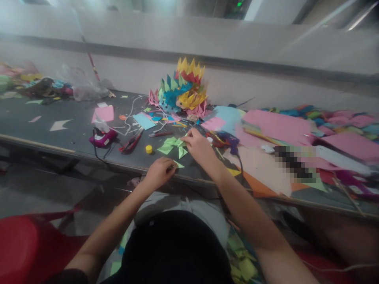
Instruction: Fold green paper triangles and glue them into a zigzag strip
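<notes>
Black shirt (174,252), littered table (71,134), wall (127,75)

Along the desk's (77,118) back edge, against a pale wall (124,75), stands a many-coloured folded-paper figure (180,92), with a clear plastic bag (89,86) to its left. Nearer the front edge are a purple box (102,138), a red-handled tool (130,142) and a yellow cap (149,149). A large pink sheet (278,124) lies towards the right end. A red stool (17,244) stands before the front edge, at left.
</notes>
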A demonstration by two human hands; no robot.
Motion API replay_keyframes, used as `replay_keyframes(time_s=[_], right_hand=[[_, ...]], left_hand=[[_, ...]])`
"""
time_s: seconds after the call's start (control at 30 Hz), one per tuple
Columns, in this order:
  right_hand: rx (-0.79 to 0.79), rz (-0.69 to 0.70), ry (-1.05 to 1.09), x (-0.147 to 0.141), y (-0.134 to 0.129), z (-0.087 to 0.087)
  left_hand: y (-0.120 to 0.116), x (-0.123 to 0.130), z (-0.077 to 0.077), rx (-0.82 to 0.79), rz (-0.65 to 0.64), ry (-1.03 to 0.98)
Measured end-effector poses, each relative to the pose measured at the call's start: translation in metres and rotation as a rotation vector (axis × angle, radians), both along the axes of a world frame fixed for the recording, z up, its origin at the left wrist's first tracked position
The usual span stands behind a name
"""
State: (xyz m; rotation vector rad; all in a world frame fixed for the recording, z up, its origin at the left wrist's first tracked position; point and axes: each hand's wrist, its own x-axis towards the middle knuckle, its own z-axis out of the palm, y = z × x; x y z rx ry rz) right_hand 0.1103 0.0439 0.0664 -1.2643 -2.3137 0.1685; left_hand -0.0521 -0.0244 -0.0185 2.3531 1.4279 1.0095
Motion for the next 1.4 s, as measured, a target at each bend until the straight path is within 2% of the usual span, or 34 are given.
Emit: replay_keyframes(time_s=[0.07,0.17,0.27,0.37,0.6,0.67,0.8,0.9,1.03,1.17,1.4], right_hand=[[-0.023,0.123,0.044,0.014,-0.011,0.001],[-0.228,0.269,0.041,0.042,-0.021,-0.009],[-0.435,0.306,0.004,0.069,-0.021,-0.021],[-0.539,0.260,0.055,0.083,-0.020,-0.027],[-0.443,0.133,0.109,0.087,-0.019,-0.034],[-0.448,0.136,0.137,0.087,-0.019,-0.039],[-0.437,0.171,0.135,0.086,-0.020,-0.047],[-0.436,0.171,0.152,0.085,-0.020,-0.050],[-0.451,0.174,0.191,0.085,-0.020,-0.053],[-0.443,0.176,0.215,0.084,-0.020,-0.056],[-0.396,0.130,0.223,0.078,-0.020,-0.059]], left_hand=[[-0.001,0.000,0.001,0.026,-0.006,0.035],[-0.001,-0.001,0.000,0.064,-0.023,0.083],[-0.001,-0.002,-0.004,0.093,-0.018,0.073],[0.000,-0.003,-0.008,0.119,-0.053,0.083],[-0.006,-0.008,-0.009,0.152,-0.173,0.110],[-0.008,-0.009,-0.008,0.161,-0.162,0.065],[-0.006,-0.002,-0.007,0.181,-0.053,-0.051],[0.000,0.010,-0.008,0.192,-0.020,-0.039],[0.006,0.025,-0.008,0.185,-0.026,0.051],[0.006,0.029,-0.005,0.159,-0.047,0.141],[0.006,0.031,-0.004,0.132,-0.063,0.134]])
